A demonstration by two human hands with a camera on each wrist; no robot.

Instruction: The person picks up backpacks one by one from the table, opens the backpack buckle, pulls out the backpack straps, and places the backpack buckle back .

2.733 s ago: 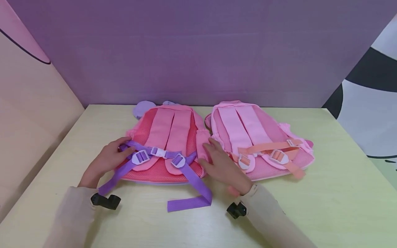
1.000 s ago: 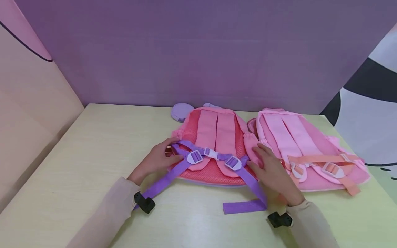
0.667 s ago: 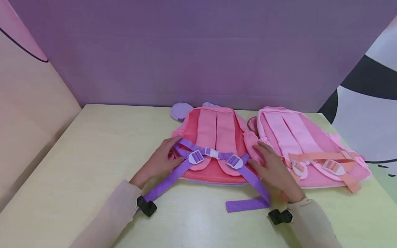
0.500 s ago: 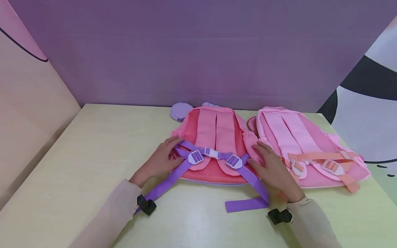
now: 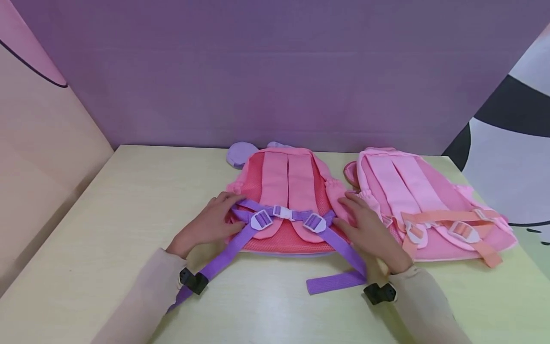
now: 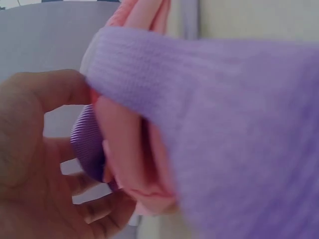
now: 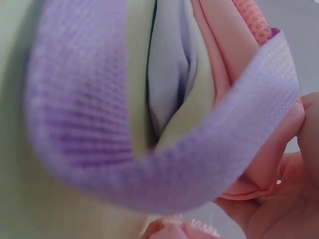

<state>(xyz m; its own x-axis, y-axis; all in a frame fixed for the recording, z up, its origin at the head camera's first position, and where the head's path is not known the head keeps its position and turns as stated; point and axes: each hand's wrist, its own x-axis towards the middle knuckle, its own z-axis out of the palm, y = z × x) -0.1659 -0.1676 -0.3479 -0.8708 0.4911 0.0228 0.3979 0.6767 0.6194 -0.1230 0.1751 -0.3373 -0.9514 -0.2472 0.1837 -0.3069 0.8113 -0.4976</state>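
A coral-pink backpack (image 5: 296, 186) lies back side up on the table, its purple straps (image 5: 341, 243) joined across by a white buckle (image 5: 283, 212). My left hand (image 5: 206, 222) grips its left side; in the left wrist view the thumb (image 6: 65, 89) presses the edge by the purple strap and the fingers curl along the side. On the opposite side, my right hand (image 5: 369, 229) holds the side pocket (image 5: 339, 198) between thumb and fingers. A lighter pink backpack (image 5: 408, 186) with orange straps (image 5: 451, 217) lies just to the right, close behind my right hand.
A round lilac piece (image 5: 241, 154) sticks out at the coral backpack's top left. The pale wooden table (image 5: 129, 205) meets a purple partition (image 5: 275, 71) at the back. Loose purple strap ends trail toward the front.
Both backpacks slid right along the table earlier, with my hands on the coral one. Since half a second ago, the coral backpack and both hands have shifted slightly left, away from the lighter one.
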